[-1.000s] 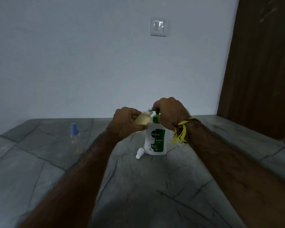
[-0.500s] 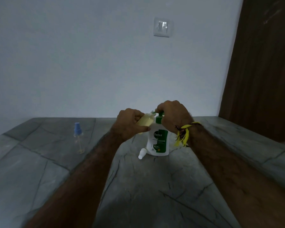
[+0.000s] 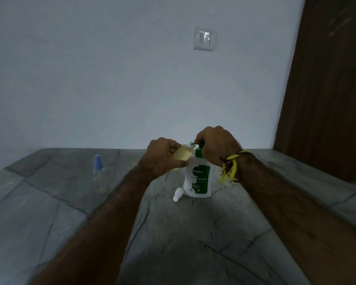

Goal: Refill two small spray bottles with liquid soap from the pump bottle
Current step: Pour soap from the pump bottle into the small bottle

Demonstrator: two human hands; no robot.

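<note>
A white and green pump bottle (image 3: 198, 177) stands upright on the grey stone counter (image 3: 173, 233). My right hand (image 3: 216, 146) is closed over its green pump head. My left hand (image 3: 162, 156) holds a small spray bottle (image 3: 182, 155) filled with pale yellow soap, tilted with its open neck at the pump's spout. Its white spray cap (image 3: 177, 194) lies on the counter just left of the pump bottle's base. A second small clear spray bottle with a blue cap (image 3: 99, 173) stands upright to the left, apart from both hands.
A pale wall with a light switch (image 3: 203, 39) rises behind the counter. A dark wooden door (image 3: 329, 89) stands at the right. The counter runs to the wall at the back, with dark seams across the stone.
Both hands stay on the pump bottle and the small bottle. The view has shifted slightly, so the scene sits a little lower and more to the right.
</note>
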